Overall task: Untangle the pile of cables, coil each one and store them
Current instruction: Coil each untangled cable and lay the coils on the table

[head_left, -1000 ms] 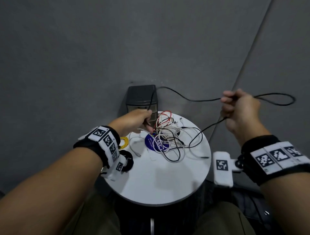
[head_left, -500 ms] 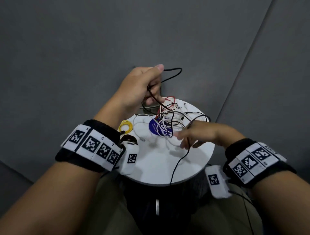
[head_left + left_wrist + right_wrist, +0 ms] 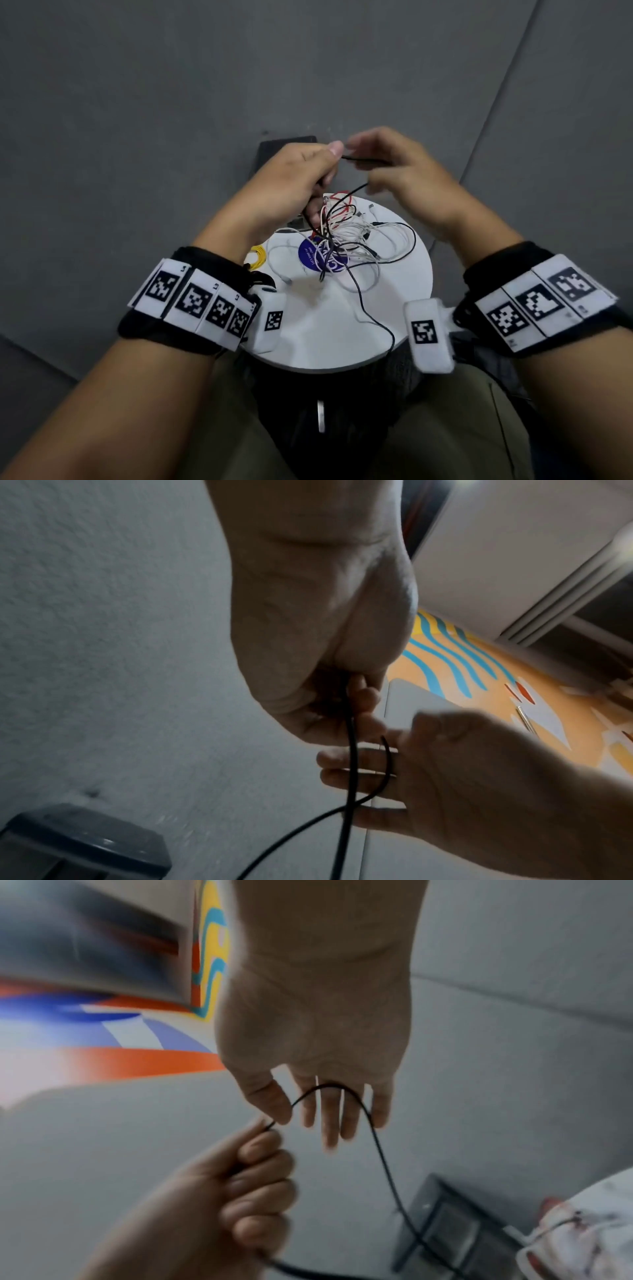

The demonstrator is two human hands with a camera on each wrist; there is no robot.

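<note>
Down close, a round white table [image 3: 325,335] is holding a messy pile of cables [image 3: 346,240]. Above it, the left hand [image 3: 291,181] is squeezing a black cable [image 3: 373,1131]. The right hand [image 3: 407,178] is keeping its fingers straight, with the cable looping over them.

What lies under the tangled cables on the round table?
Under the tangled cables a blue round label shows on the white table. The cables cover part of it, so its text is unreadable.
</note>
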